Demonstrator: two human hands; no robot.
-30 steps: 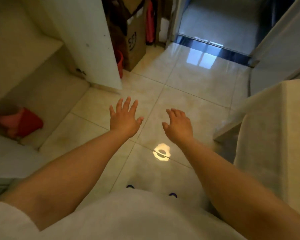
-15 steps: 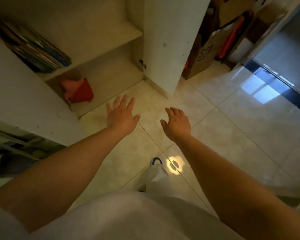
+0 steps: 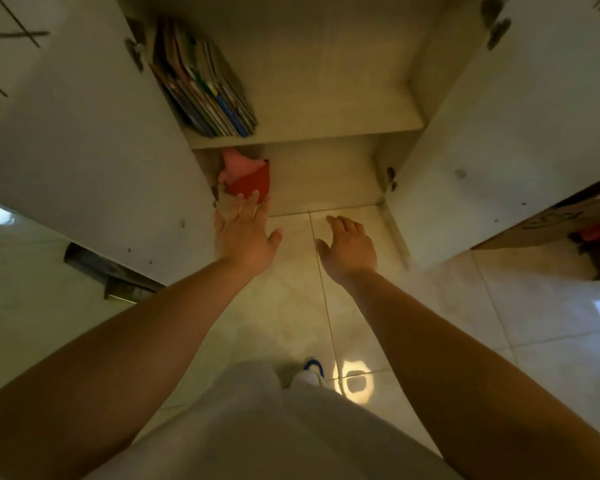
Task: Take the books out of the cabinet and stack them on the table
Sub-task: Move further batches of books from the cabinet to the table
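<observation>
A row of thin colourful books leans to the left on the upper shelf of the open white cabinet, straight ahead. My left hand is stretched forward with fingers apart, empty, below the books and just in front of the bottom compartment. My right hand is also empty, fingers loosely curled, over the floor tiles in front of the cabinet. Neither hand touches a book. The table is out of view.
A red and pink cloth item lies in the bottom compartment. The cabinet doors stand open at the left and right. A cardboard box sits at the far right. My shoe is on the glossy tiled floor.
My view has swung left from the table and doorway until the cabinet is straight ahead. Both hands stayed empty and now reach closer to the cabinet's opening.
</observation>
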